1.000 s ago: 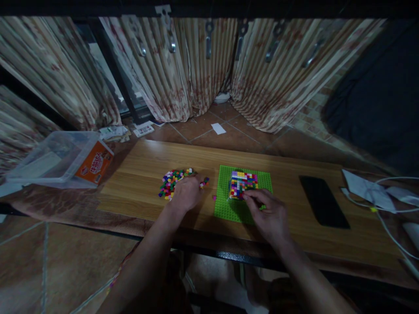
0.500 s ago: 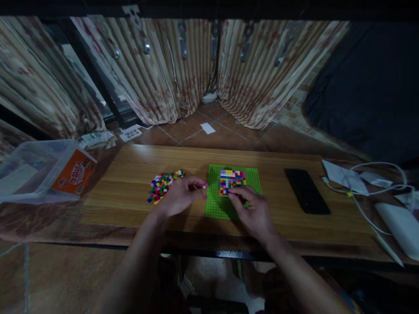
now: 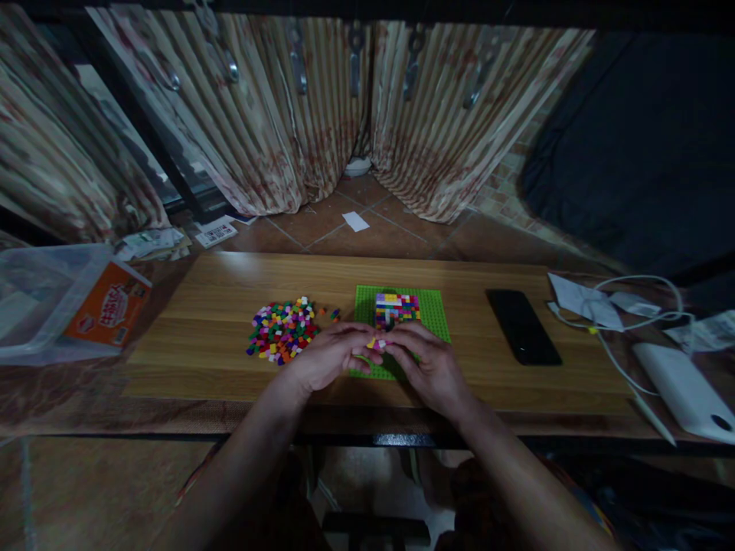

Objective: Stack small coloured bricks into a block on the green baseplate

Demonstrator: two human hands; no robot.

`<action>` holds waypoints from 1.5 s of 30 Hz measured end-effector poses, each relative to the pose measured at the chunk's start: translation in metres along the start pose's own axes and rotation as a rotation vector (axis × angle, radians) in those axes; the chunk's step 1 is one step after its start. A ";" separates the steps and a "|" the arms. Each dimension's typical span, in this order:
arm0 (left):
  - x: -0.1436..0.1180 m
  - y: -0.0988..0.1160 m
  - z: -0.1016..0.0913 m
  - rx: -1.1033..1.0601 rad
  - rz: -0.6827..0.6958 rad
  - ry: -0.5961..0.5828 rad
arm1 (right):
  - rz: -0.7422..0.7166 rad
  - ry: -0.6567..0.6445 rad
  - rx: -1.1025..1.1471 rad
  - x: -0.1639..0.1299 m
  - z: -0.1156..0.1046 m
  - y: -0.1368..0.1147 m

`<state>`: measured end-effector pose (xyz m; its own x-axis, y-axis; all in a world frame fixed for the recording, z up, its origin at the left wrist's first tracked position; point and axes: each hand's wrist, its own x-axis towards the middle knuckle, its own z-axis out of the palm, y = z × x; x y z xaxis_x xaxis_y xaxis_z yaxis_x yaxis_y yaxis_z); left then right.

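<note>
Left hand (image 3: 327, 358) and right hand (image 3: 428, 367) meeting fingertip to fingertip over near edge of green baseplate (image 3: 433, 314), fingers curled, pinching a few small bricks (image 3: 376, 343) between them. Block of stacked bricks (image 3: 396, 308) on baseplate just beyond. Loose brick pile (image 3: 281, 330) left, phone (image 3: 521, 325) right.

Home, dim living room. Striped floral curtains (image 3: 276, 115) across top of frame, hung to terracotta floor tiles (image 3: 373, 237). Low wooden table (image 3: 459, 360) at centre. Phone (image 3: 521, 325), charger cable (image 3: 632, 321), power bank (image 3: 683, 390) at right. Plastic storage box (image 3: 51, 306), scattered papers (image 3: 152, 243) at left.
</note>
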<state>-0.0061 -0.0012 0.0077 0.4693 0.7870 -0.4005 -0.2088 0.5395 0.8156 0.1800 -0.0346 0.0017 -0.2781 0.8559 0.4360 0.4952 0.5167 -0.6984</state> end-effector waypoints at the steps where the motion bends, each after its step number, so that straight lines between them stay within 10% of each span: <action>1: 0.000 0.001 0.000 0.010 -0.008 0.004 | 0.002 -0.006 -0.003 0.000 0.000 0.000; 19: 0.001 0.000 0.001 0.677 0.122 -0.033 | -0.053 -0.095 -0.165 -0.009 0.006 0.003; 28: -0.009 0.007 0.003 0.481 0.017 -0.213 | 0.128 -0.125 0.149 -0.011 -0.010 -0.010; 45: -0.001 0.002 0.001 0.408 0.077 0.018 | 0.231 0.228 -0.147 -0.013 -0.015 0.033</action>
<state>-0.0058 -0.0012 0.0100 0.4499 0.8276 -0.3357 0.1158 0.3187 0.9408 0.2118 -0.0289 -0.0183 0.0376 0.9143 0.4033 0.6412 0.2875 -0.7115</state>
